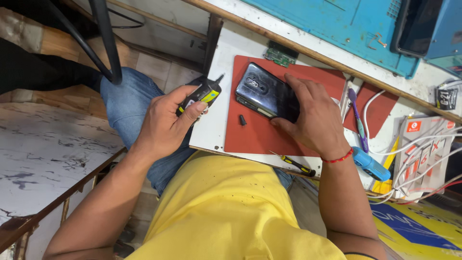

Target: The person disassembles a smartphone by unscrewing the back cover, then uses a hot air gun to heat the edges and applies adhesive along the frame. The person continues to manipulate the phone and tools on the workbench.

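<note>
A dark smartphone lies back-up on a red mat on a white board. My right hand presses down on the phone's near end, fingers spread over it. My left hand is closed around a small black and yellow glue tube with its thin nozzle pointing toward the phone, held just off the board's left edge. A small black cap rests on the mat between the tube and the phone.
A green circuit board sits at the mat's far edge. A small yellow-handled screwdriver lies at the near edge. A purple toothbrush, a blue tool and white cables crowd the right side. A blue panel lies beyond.
</note>
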